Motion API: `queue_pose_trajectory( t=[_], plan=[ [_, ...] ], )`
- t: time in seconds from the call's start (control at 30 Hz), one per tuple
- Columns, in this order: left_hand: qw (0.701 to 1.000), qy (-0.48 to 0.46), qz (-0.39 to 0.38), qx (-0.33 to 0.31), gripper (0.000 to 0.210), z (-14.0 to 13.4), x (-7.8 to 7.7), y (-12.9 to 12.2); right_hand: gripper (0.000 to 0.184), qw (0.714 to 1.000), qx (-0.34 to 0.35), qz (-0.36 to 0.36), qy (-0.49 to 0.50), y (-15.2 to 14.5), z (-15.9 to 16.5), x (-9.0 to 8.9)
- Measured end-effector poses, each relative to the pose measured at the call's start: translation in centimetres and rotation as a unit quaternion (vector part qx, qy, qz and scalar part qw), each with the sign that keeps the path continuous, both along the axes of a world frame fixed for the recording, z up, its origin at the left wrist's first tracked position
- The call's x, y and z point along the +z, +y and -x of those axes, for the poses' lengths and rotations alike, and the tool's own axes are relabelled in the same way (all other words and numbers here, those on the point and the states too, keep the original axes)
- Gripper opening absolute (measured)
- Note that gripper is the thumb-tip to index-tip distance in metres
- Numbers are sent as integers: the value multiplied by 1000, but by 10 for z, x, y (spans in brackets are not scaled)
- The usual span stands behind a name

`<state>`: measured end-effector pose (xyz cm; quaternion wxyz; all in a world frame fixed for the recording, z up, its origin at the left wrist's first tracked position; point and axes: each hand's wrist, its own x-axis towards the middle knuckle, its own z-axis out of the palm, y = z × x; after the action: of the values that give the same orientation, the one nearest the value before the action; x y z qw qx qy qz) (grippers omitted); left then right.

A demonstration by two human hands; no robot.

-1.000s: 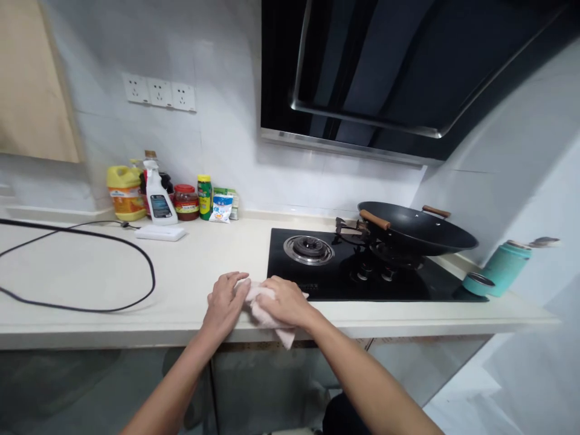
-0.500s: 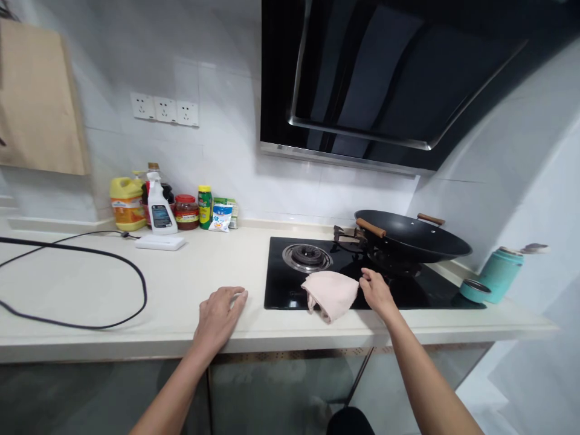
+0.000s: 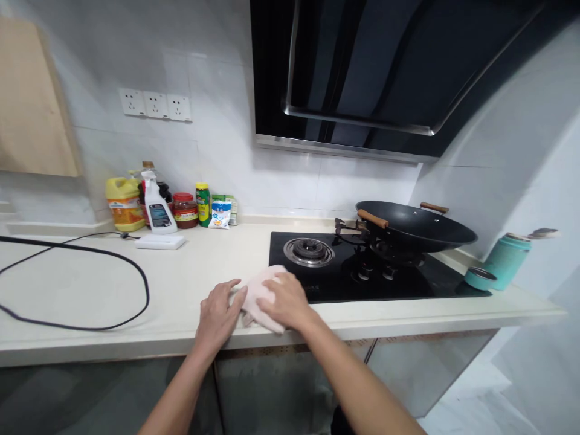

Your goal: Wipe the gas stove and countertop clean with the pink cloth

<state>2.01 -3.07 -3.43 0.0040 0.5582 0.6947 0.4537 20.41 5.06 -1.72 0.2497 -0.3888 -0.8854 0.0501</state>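
Forearms (image 3: 183,386) (image 3: 347,374) bare, converging — hands (image 3: 220,314) (image 3: 286,301) palm-down; close together

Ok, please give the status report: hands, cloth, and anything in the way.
Right hand on cloth; left hand at its left edge, contact unclear. Cloth on counter, at stove, front left corner. Wok farther right, apart from both hands.

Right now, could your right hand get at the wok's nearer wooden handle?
Probably yes. The right hand is on the pale pink cloth, but nothing tall seems to stand between it and the nearer wooden handle, just the low gas hob.
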Motion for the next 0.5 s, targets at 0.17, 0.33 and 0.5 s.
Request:
queue_pose_trajectory(
  t=[0.17, 0.33, 0.5],
  plan=[
    [1000, -18, -10, 11, 55, 9, -2, 4, 33, 996, 70, -63, 2, -30, 23, -3],
    [999, 32, 6, 16, 51, 11, -3, 4, 29, 992, 6, -124, 0, -32, -40, -10],
    [998, 62, 22, 19, 49, 5, -1, 3, 29, 978, -166, -122, -26, -11, -158, -22]
  ],
)
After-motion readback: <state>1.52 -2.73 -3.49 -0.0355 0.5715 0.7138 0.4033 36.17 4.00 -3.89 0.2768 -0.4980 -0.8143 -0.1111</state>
